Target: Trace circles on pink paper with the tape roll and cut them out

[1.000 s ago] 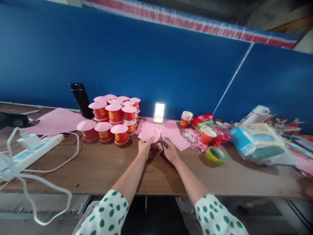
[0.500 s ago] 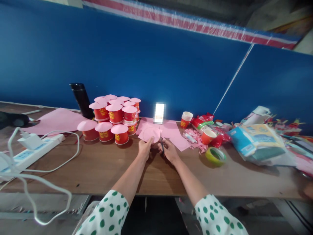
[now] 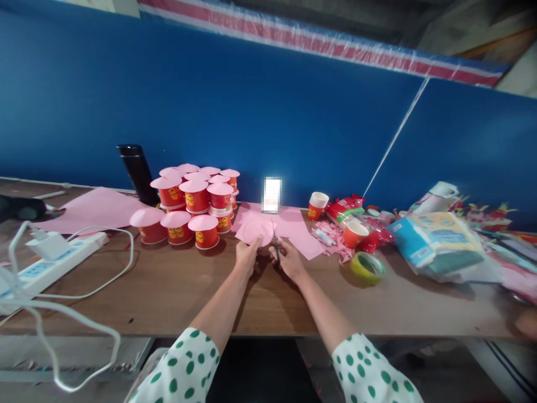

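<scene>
My left hand (image 3: 248,254) pinches the near edge of a piece of pink paper (image 3: 257,228) with a circle outlined on it. Just to its right, my right hand (image 3: 289,258) is closed around dark-handled scissors (image 3: 276,253), whose blades point away from me along the paper's right side. Under and behind this piece lie more pink sheets (image 3: 293,218) on the table. A bright phone screen (image 3: 272,196), blurred out, stands upright behind them against the blue panel. How far the cut runs is too small to make out.
Red paper cups (image 3: 206,238) with pink paper cone tops stand stacked at left, by a black flask (image 3: 136,173). A white power strip (image 3: 54,263) with cables lies far left. Right are more cups (image 3: 318,206), pink scraps (image 3: 331,238), yellow-green tape (image 3: 367,268) and a blue package (image 3: 440,240).
The view has shifted slightly. Both hands stay at nearly the same place, still on the paper and the scissors, with the held paper turned a little.
</scene>
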The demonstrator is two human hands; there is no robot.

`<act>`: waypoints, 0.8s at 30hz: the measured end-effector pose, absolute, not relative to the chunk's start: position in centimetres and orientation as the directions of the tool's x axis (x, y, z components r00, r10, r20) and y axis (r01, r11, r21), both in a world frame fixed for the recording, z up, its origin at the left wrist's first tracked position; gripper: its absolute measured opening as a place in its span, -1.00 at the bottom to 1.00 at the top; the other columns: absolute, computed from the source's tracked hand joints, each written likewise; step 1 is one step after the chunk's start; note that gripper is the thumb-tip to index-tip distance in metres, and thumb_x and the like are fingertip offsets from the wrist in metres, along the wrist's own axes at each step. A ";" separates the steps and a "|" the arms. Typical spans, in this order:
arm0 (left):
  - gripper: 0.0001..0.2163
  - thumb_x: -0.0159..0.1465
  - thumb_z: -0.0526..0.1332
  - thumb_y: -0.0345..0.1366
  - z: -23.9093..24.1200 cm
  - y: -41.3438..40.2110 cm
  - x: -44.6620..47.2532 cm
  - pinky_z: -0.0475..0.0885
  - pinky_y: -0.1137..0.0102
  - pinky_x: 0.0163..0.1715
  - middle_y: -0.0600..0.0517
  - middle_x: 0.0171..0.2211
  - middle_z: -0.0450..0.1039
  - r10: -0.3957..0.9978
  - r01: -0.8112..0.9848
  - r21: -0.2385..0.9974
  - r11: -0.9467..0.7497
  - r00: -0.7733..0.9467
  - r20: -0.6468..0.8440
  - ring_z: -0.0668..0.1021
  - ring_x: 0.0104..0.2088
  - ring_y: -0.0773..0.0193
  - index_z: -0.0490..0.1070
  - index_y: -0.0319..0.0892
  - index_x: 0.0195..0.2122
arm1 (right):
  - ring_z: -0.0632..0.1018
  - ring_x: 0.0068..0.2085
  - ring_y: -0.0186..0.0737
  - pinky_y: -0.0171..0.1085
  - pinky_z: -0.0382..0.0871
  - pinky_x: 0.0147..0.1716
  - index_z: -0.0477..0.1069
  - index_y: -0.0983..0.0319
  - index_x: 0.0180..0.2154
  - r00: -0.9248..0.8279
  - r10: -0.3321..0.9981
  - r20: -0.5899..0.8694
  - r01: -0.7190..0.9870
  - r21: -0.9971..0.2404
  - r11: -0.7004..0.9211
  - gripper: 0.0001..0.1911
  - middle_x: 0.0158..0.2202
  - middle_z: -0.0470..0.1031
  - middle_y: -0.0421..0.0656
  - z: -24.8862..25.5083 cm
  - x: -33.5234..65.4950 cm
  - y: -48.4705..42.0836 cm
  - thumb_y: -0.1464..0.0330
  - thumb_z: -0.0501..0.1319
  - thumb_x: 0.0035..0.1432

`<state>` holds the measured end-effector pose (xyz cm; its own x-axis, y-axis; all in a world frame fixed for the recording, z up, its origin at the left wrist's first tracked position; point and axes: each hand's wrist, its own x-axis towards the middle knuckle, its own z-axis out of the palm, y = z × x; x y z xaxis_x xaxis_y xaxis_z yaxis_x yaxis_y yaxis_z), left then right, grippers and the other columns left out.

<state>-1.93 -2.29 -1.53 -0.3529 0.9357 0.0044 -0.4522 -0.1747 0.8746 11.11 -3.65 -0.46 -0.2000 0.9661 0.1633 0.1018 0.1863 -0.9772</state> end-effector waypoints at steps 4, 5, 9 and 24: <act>-0.57 -0.14 0.39 -0.12 -1.6 -2.3 -1.9 0.36 0.43 -0.58 -0.03 -0.53 0.48 0.937 -0.453 0.874 -0.176 -0.349 0.008 0.48 -0.60 0.33 0.44 -0.35 -0.34 | 0.41 -0.59 -0.36 -0.43 0.21 -0.70 0.41 0.21 -0.23 -0.211 0.965 0.157 0.093 -0.979 0.180 -0.67 -0.57 0.40 -0.25 -0.4 11.1 -3.7 0.16 0.23 -0.02; -0.57 -0.14 0.39 -0.12 -1.7 -2.3 -1.9 0.35 0.44 -0.59 -0.03 -0.54 0.48 0.937 -0.452 0.875 -0.176 -0.350 0.007 0.47 -0.60 0.34 0.45 -0.35 -0.34 | 0.41 -0.59 -0.37 -0.43 0.21 -0.70 0.40 0.21 -0.23 -0.211 0.965 0.155 0.092 -0.980 0.178 -0.67 -0.57 0.40 -0.25 -0.4 11.1 -3.7 0.16 0.23 -0.02; -0.58 -0.14 0.38 -0.11 -1.8 -2.2 -1.9 0.35 0.45 -0.60 -0.03 -0.55 0.47 0.935 -0.442 0.881 -0.171 -0.354 0.005 0.47 -0.61 0.33 0.46 -0.36 -0.36 | 0.41 -0.60 -0.37 -0.43 0.20 -0.71 0.40 0.22 -0.22 -0.199 0.968 0.150 0.097 -0.980 0.172 -0.65 -0.56 0.40 -0.25 -0.4 11.0 -3.7 0.15 0.23 -0.03; -0.58 -0.14 0.38 -0.12 -1.6 -2.4 -1.8 0.38 0.42 -0.62 -0.04 -0.60 0.46 0.932 -0.438 0.889 -0.131 -0.359 -0.040 0.49 -0.62 0.27 0.47 -0.38 -0.36 | 0.41 -0.61 -0.36 -0.41 0.24 -0.69 0.41 0.20 -0.27 -0.207 0.966 0.157 0.099 -0.979 0.180 -0.70 -0.57 0.40 -0.26 0.1 11.1 -3.9 0.16 0.23 -0.03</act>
<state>-1.79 -2.37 -1.57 -0.3592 0.9324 -0.0398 -0.4381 -0.1308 0.8894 11.06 -3.94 0.15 -0.2069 0.9658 0.1565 0.0992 0.1799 -0.9787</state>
